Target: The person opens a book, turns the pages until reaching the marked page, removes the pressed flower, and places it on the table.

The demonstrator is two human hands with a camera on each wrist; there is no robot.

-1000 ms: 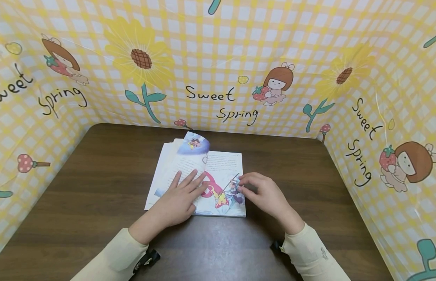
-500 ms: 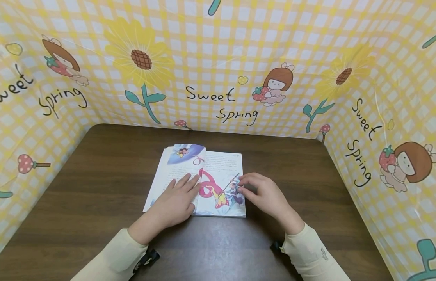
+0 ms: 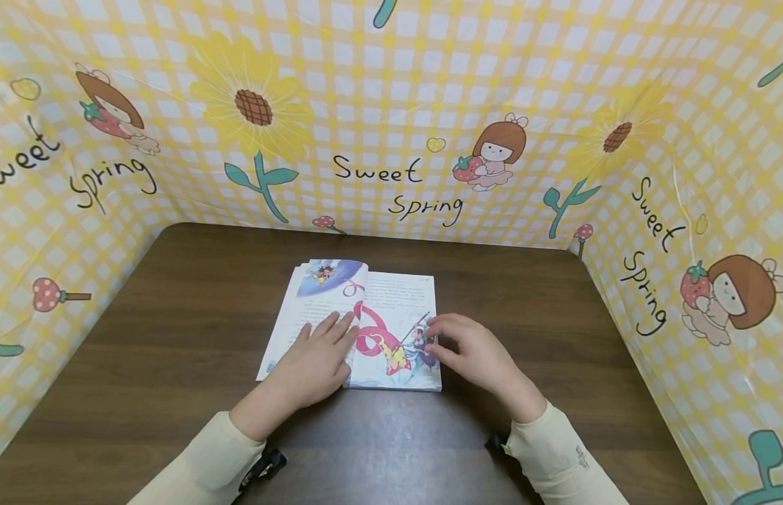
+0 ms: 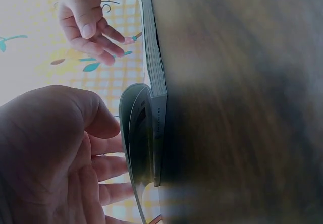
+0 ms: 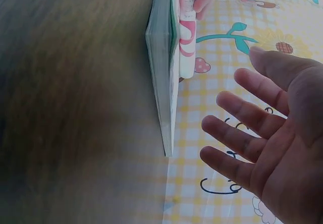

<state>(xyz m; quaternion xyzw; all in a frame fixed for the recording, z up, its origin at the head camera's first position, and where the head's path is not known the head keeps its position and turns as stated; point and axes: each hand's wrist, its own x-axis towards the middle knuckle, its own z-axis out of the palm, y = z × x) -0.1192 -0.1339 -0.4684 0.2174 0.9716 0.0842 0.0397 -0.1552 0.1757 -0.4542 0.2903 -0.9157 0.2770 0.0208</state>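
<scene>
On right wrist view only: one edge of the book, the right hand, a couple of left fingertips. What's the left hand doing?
Observer: Head view: left hand rests on the left page of the open illustrated book, fingers spread.

Operator: Lying flat there?

Observer: No. Left wrist view shows the leaves arching up toward the middle, with a gap beneath.

Operator: And what's printed on the other side?

Observer: Per the head view, the right-hand page has lines of small text at the top and a colour illustration below.
</scene>
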